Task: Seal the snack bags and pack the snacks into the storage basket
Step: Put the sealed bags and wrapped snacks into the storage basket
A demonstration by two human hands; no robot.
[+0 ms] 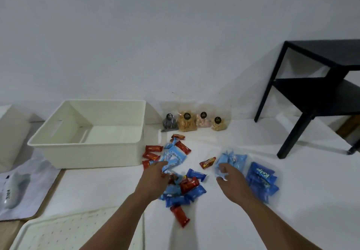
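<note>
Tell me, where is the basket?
In the head view, the basket sits on the left by the wall, just left of the snack pile that the left hand reaches into.

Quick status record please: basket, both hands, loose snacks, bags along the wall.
basket: cream, by the wall, nothing inside
left hand: reaching into the loose snack pile, fingers on a light blue packet
right hand: gripping the clear bag of light blue packets
dark blue bag: flat, right of the right hand
wall bags: four, upright in a row, not packed
progress: no snack packed yet
</note>
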